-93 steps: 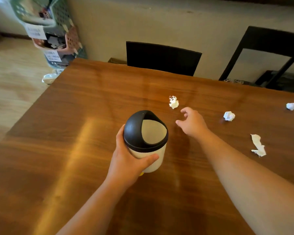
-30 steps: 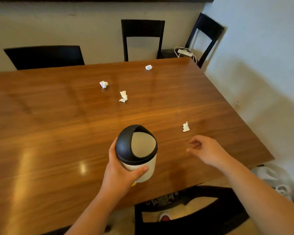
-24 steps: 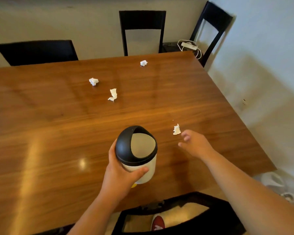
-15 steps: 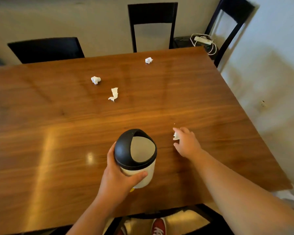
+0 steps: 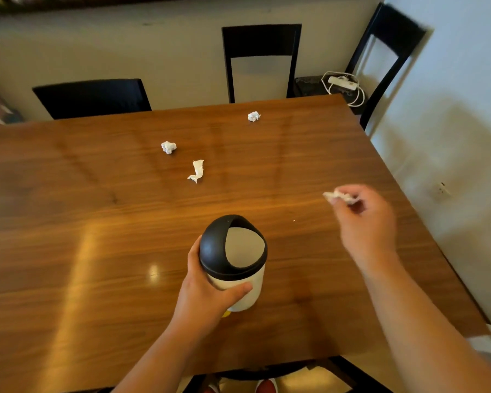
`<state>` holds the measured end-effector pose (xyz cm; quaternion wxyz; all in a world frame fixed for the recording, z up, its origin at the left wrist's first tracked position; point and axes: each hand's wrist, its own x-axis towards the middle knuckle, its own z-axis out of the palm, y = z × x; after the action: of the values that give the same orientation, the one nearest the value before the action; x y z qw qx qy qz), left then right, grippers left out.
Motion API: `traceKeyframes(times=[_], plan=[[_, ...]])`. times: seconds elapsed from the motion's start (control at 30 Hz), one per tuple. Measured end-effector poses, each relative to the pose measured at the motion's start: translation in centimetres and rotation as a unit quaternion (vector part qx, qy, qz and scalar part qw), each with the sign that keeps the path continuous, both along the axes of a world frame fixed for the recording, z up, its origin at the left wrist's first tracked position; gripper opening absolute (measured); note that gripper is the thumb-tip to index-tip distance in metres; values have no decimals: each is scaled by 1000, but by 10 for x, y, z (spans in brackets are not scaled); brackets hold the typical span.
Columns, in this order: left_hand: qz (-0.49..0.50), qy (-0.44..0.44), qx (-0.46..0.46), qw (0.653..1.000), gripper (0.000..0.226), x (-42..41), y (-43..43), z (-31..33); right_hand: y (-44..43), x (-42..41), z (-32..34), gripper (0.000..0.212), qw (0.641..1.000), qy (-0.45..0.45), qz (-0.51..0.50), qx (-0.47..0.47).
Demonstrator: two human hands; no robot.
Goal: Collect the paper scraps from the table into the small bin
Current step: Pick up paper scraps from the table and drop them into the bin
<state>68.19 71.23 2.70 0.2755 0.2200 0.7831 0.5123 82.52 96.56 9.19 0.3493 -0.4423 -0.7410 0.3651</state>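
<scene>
My left hand (image 5: pixel 210 296) grips the small white bin (image 5: pixel 240 282) by its side; the bin has a black domed lid (image 5: pixel 210 245) with a swing flap and stands on the wooden table (image 5: pixel 97 222). My right hand (image 5: pixel 366 222) hovers above the table to the right of the bin, pinching a white paper scrap (image 5: pixel 338 196) between its fingertips. Three more scraps lie farther back: a crumpled ball (image 5: pixel 168 146), a twisted strip (image 5: pixel 196 171) and another ball (image 5: pixel 254 116) near the far edge.
Three black chairs stand along the far side: one at the left (image 5: pixel 94 97), one in the middle (image 5: pixel 261 38), one in the corner (image 5: pixel 391 32). A white power strip (image 5: pixel 342 82) with its cord lies behind the table. The wall is close on the right.
My right hand closed on the scrap beside the bin and lifted it off the table, up and to the right. My left hand kept hold of the bin.
</scene>
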Motion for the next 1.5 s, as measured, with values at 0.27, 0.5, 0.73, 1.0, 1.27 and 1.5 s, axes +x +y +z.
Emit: traceKeyframes(times=[0.27,0.5,0.73,1.0,1.27,1.5], plan=[[-3,27,12,1000,120,-26,5,10,-82,-57,39,37,977,-57,198,52],[0,32,17,999,117,-99,-9,6,-86,-111,9,39,982,-65,175,-17],[2,25,3,1000,116,-219,-29,-13,-75,-217,-49,28,970,-163,148,-104],[4,32,19,999,120,-318,-33,-43,-45,-341,-117,52,937,-292,171,-82],[13,47,39,998,116,-340,-33,-68,-10,-426,-149,70,849,-441,290,2],[21,35,41,998,115,-337,-38,-69,-20,-426,-155,39,876,-419,233,42]])
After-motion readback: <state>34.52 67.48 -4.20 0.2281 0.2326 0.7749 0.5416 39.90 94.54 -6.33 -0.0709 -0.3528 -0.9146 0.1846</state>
